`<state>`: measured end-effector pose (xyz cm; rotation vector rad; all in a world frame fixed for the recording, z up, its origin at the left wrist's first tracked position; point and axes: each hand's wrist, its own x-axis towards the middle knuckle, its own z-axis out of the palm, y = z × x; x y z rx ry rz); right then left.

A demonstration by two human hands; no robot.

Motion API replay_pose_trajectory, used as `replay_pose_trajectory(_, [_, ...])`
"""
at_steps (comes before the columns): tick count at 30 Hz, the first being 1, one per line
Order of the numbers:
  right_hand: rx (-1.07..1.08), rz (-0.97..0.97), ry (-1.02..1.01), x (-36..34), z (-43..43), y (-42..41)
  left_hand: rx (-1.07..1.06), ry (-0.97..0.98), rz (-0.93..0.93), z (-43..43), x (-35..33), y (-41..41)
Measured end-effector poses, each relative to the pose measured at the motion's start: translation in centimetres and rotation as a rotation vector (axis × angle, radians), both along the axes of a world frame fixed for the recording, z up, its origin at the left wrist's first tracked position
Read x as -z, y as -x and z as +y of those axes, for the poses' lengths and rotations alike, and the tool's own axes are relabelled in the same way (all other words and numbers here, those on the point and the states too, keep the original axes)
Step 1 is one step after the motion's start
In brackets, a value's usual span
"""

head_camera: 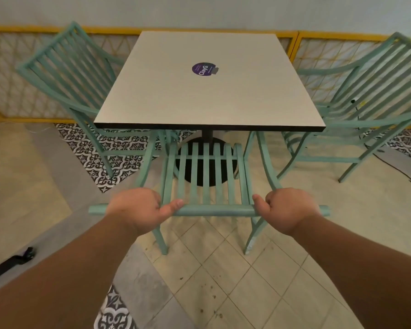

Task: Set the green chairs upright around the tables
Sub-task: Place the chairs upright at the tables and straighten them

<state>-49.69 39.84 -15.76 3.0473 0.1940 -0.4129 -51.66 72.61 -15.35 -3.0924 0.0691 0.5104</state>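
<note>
A green slatted chair (205, 176) stands upright right in front of me, its seat tucked under the near edge of a square pale table (209, 91). My left hand (138, 208) grips the left part of the chair's top rail, thumb along the bar. My right hand (287, 208) grips the right part of the same rail. A second green chair (69, 74) stands upright at the table's left side. A third green chair (370, 96) stands upright at its right side.
A yellow-framed lattice fence (294, 41) runs behind the table. The table's black round base (199, 179) sits under the chair seat. A dark cable (399, 169) lies on the floor at right, and a black object (12, 261) lies at lower left. A purple sticker (203, 69) marks the tabletop.
</note>
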Motion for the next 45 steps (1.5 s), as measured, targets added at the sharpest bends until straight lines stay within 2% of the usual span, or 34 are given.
replay_pose_trajectory(7, [-0.002, 0.007, -0.021, 0.3, -0.1, -0.7, -0.002, -0.007, 0.019, 0.2, 0.4, -0.8])
replay_pose_trajectory(12, [-0.006, 0.015, 0.036, -0.9, 0.5, 0.3, -0.012, -0.202, 0.044, -0.8, -1.3, -0.1])
replay_pose_trajectory(14, [0.048, -0.034, -0.027, -2.0, 0.6, 1.7, -0.021, -0.14, -0.034, -1.4, -2.9, 1.2])
replay_pose_trajectory(17, [0.051, -0.107, -0.121, -4.9, 0.4, 4.4, -0.077, 0.085, -0.158, -1.7, -6.3, 3.9])
replay_pose_trajectory(24, [0.07, -0.242, -0.085, -15.5, 0.5, 10.2, -0.002, 0.113, -0.363, -1.0, -16.6, 8.2])
replay_pose_trajectory(31, [0.1, -0.363, -0.117, -24.4, 1.2, 15.9, 0.085, 0.153, -0.47, -0.9, -25.6, 12.1])
replay_pose_trajectory(40, [0.138, -0.443, -0.124, -27.6, 0.2, 19.9, 0.168, 0.098, -0.506, -1.4, -28.4, 13.5])
replay_pose_trajectory(45, [0.237, -0.412, -0.114, -26.4, -4.7, 22.9, 0.284, 0.103, -0.462, -6.3, -27.6, 13.1])
